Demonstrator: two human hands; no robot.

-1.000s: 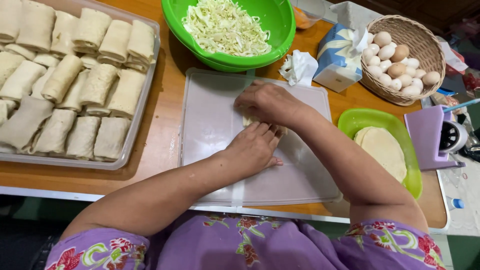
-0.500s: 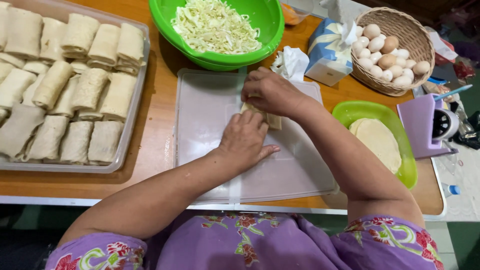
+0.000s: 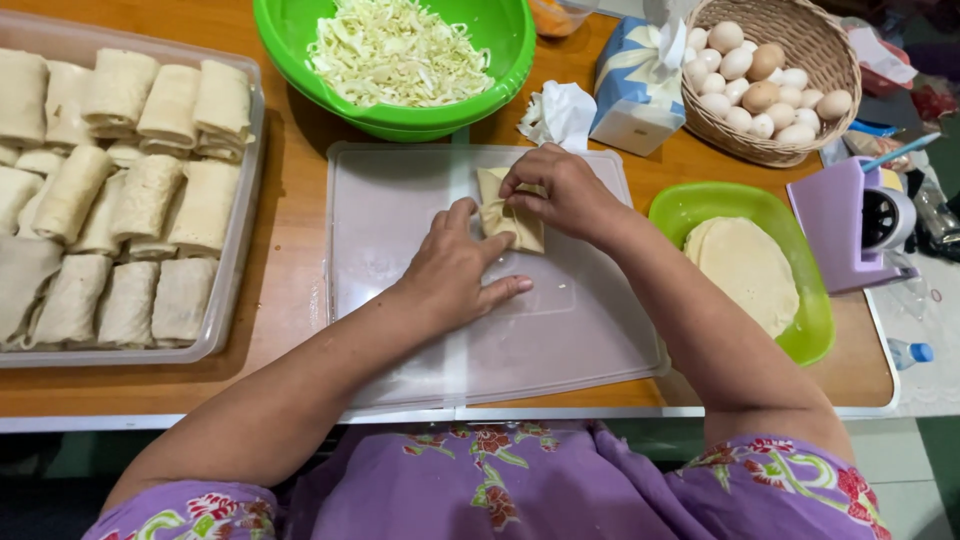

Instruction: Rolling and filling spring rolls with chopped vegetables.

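Half-folded wrapper (image 3: 512, 212) lying on a clear mat (image 3: 420, 330) at table (image 3: 290, 300) centre. Right hand (image 3: 562, 190) pinching its top edge, fingers closed on it; left hand (image 3: 455, 275) pressing flat beside it, fingers spread. Tray of rolls (image 3: 120, 200) at left, bowl of cabbage (image 3: 400, 50) behind.

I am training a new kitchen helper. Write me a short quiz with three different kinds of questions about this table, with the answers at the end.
1. True or false: the green bowl holds whole eggs.
2. Which thing do both hands touch? A) the tissue box B) the folded wrapper roll C) the purple grater
3. Fill in: the stack of flat round wrappers lies in a green ____.

Key
1. False: it holds shredded cabbage; the eggs are in the woven basket.
2. B: the right hand pinches its top and the left hand rests at its side, on the clear board.
3. tray.
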